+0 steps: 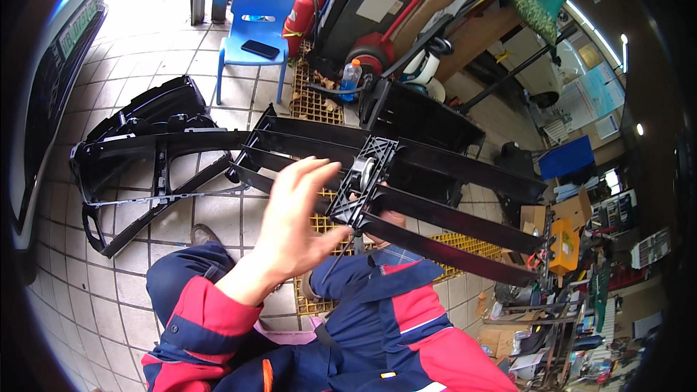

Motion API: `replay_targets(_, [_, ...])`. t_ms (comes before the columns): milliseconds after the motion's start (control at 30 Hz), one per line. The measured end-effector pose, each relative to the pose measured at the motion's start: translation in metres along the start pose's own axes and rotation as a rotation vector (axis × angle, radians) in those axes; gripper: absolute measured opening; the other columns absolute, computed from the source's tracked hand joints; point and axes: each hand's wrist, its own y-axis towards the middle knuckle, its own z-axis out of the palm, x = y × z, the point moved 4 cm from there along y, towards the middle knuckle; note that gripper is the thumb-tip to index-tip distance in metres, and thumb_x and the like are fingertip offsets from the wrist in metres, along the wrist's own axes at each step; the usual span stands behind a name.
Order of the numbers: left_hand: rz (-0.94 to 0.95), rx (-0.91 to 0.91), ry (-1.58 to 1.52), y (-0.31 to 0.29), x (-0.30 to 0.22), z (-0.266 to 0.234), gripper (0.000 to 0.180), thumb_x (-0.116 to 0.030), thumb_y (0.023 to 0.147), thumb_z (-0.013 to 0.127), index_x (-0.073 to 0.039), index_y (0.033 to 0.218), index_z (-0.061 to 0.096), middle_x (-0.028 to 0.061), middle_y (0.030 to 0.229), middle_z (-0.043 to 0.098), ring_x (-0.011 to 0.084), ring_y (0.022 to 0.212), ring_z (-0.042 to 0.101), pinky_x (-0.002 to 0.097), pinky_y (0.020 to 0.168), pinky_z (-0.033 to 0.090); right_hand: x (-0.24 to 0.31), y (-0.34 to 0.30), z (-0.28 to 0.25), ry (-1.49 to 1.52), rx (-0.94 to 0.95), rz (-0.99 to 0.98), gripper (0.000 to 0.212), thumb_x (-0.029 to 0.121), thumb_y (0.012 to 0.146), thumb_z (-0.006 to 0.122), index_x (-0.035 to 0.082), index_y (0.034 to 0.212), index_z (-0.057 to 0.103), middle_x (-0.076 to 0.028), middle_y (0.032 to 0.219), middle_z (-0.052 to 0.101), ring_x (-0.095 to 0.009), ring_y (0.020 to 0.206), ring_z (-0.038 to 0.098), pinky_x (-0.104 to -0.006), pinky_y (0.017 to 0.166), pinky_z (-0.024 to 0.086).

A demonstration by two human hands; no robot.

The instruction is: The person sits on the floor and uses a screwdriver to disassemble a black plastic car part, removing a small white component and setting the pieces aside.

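Across my lap lies a black plastic grille [457,221] with long parallel slats joined by a ribbed centre bracket [379,151]. A round pale grey piece [365,172] sits in that bracket. My left hand [290,221] is open beside the bracket's left side, fingers spread and thumb near its lower end; whether it touches is hard to tell. My right hand [393,222] shows only partly between the slats, closed around the grille from underneath. Below the bracket, a thin dark rod [337,258] slants down; I cannot tell what it belongs to.
A black car bumper [156,147] lies on the tiled floor at left, near a parked vehicle [54,94]. Ahead stand a blue chair [263,11] with a phone [260,49], fire extinguishers [299,18] and a blue bottle [351,78]. Cluttered tools and boxes [563,221] fill the right.
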Motion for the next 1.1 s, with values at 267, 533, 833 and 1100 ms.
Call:
replay_targets(267, [-0.094,-0.023,0.019,-0.001,0.021,0.033,0.063,-0.01,0.079,0.097,-0.003,0.136,0.071,0.0183,0.134,0.07,0.0372,0.128,0.068,0.0455,0.112,0.055,-0.007,-0.006,-0.009,-0.207,-0.206,0.001,0.041,0.045,0.109,0.072,0.015,0.137,0.074,-0.006,0.128,0.079,-0.025,0.11,0.077,-0.0413,0.093,0.063])
replay_targets(533, [-0.468,0.078,-0.428,-0.007,0.048,0.053,0.042,-0.008,0.097,0.09,0.005,0.132,0.073,0.0112,0.118,0.082,0.0157,0.111,0.076,0.0325,0.101,0.061,-0.011,-0.009,0.026,-0.229,-0.313,0.123,0.027,0.04,0.106,0.072,0.015,0.116,0.076,0.005,0.09,0.072,-0.005,0.068,0.059,-0.023,0.059,0.044])
replay_targets(833, [-0.224,0.028,-0.23,-0.008,0.023,0.04,0.049,-0.013,0.083,0.101,0.002,0.121,0.074,0.0116,0.108,0.078,0.022,0.105,0.077,0.0365,0.098,0.061,-0.015,-0.006,0.036,-0.159,-0.08,0.078,0.054,0.047,0.106,0.072,0.006,0.141,0.073,-0.012,0.131,0.079,-0.029,0.118,0.077,-0.0474,0.11,0.063])
replay_targets(1100, [-0.151,0.085,-0.255,-0.014,0.014,0.038,0.057,-0.004,0.076,0.099,0.0,0.124,0.068,0.016,0.114,0.075,0.0302,0.105,0.077,0.0405,0.096,0.062,-0.013,-0.001,0.023,-0.073,-0.022,0.088,0.068,0.051,0.106,0.076,0.002,0.152,0.065,-0.015,0.137,0.079,-0.029,0.124,0.077,-0.049,0.112,0.062])
